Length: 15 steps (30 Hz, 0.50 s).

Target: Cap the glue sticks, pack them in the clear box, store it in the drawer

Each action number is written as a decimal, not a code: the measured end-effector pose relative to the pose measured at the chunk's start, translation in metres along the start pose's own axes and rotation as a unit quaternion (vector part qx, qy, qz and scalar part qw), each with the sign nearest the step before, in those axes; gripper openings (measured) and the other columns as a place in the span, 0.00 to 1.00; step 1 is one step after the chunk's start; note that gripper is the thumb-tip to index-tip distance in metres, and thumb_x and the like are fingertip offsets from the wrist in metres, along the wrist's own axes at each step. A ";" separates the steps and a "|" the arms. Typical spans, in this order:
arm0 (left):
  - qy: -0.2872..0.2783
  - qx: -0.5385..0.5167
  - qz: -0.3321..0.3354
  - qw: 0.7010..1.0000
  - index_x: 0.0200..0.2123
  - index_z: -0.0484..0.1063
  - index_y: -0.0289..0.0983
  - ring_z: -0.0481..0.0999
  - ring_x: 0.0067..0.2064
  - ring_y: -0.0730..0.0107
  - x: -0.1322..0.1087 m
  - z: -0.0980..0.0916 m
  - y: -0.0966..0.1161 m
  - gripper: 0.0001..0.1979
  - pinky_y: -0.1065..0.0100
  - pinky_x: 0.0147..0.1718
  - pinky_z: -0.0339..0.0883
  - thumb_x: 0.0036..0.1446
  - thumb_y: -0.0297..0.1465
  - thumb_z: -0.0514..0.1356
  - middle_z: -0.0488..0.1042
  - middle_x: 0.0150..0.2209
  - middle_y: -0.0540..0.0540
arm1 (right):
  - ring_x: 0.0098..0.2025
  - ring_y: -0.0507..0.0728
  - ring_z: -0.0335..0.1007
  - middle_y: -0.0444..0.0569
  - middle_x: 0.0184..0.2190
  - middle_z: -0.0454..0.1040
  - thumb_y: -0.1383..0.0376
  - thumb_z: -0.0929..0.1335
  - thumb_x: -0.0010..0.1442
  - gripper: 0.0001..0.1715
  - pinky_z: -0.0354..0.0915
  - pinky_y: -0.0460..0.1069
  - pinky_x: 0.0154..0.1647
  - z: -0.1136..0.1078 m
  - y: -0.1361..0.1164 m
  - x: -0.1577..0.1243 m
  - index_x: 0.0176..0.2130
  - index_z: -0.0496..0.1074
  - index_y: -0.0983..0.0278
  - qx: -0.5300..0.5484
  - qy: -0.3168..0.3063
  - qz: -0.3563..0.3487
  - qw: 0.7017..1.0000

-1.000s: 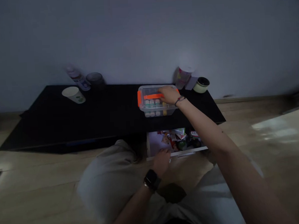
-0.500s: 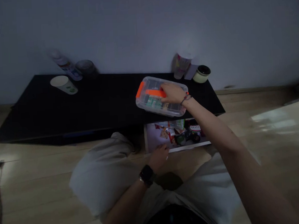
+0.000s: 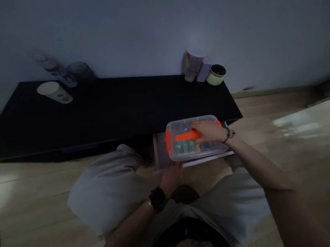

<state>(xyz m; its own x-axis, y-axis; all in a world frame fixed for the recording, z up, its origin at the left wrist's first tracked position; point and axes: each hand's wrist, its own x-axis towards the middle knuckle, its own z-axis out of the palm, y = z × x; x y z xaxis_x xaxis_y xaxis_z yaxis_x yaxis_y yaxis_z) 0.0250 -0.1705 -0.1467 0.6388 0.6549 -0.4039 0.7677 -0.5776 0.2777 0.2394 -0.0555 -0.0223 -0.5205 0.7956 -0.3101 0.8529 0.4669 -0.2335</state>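
My right hand (image 3: pixel 208 131) is closed around the orange handle of a clear plastic storage box (image 3: pixel 180 156). The box has orange side latches, and small green and yellowish packets show through its lid. It hangs over the pulled-out drawer (image 3: pixel 161 153) and hides most of what lies inside. At the drawer's front edge is my left hand (image 3: pixel 171 177), with a dark watch on the wrist and its fingers hooked over the rim just below the box.
On the black cabinet top (image 3: pixel 125 107) a paper cup (image 3: pixel 55 93), a spray can (image 3: pixel 58 72) and a dark round container (image 3: pixel 82 71) stand at the left. A plastic cup (image 3: pixel 192 66), a small box (image 3: pixel 203 72) and a dark-lidded jar (image 3: pixel 216 76) are at the back right.
My right hand has lifted the storage box off the cabinet top and brought it toward me, above the drawer. My left hand has stayed at the drawer's front edge.
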 end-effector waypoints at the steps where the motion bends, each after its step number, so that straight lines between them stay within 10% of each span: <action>1: -0.001 0.006 -0.005 1.000 0.53 0.72 0.30 0.74 0.52 0.54 -0.002 0.002 0.003 0.16 0.56 0.50 0.70 0.66 0.24 0.52 0.73 0.52 0.34 | 0.42 0.59 0.73 0.51 0.45 0.76 0.61 0.72 0.53 0.17 0.56 0.47 0.33 0.009 0.002 -0.001 0.43 0.71 0.63 -0.005 -0.010 0.006 1.000; 15: -0.041 -0.004 0.014 0.999 0.48 0.74 0.31 0.77 0.49 0.53 -0.009 0.002 0.011 0.14 0.58 0.44 0.72 0.65 0.21 0.51 0.76 0.48 0.33 | 0.46 0.64 0.77 0.58 0.46 0.78 0.63 0.72 0.53 0.21 0.68 0.52 0.44 0.118 0.021 0.024 0.48 0.74 0.62 -0.030 -0.058 0.031 0.997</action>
<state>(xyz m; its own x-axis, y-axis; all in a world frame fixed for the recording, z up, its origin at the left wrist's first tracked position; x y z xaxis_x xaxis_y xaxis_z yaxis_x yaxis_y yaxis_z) 0.0277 -0.1838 -0.1413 0.6537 0.5960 -0.4663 0.7503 -0.5907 0.2969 0.2401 -0.0723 -0.1438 -0.4657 0.7752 -0.4267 0.8823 0.4441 -0.1561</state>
